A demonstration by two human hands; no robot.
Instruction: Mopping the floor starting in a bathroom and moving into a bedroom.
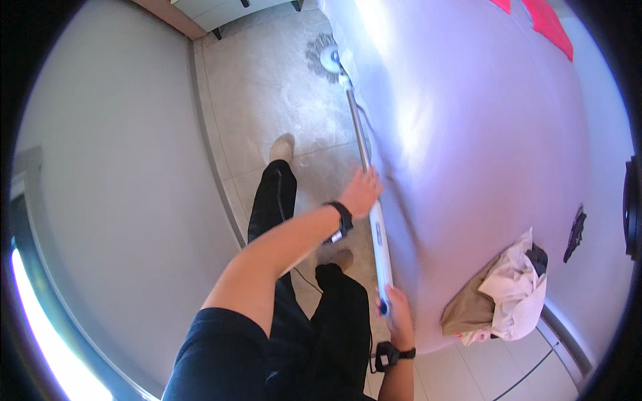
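Note:
A long-handled mop [358, 134] with a silver pole and a thick white grip slants away from me beside the bed. Its round head, a white disc ringed by a grey fringe, lies on the floor against the bed's side near the far end. My left hand [361, 192] is closed round the shaft where silver meets white. Lower down, my right hand [398, 311] wraps the near end of the white grip. A dark strap with a small device sits on each wrist.
The bed [468, 147] under a pale lilac sheet fills the right side, with a heap of clothes [511, 294] at its near corner and red cloth [548, 27] far off. A grey wall [120, 154] runs along the left. A white cabinet [214, 10] on dark legs stands beyond the tiled floor [257, 93].

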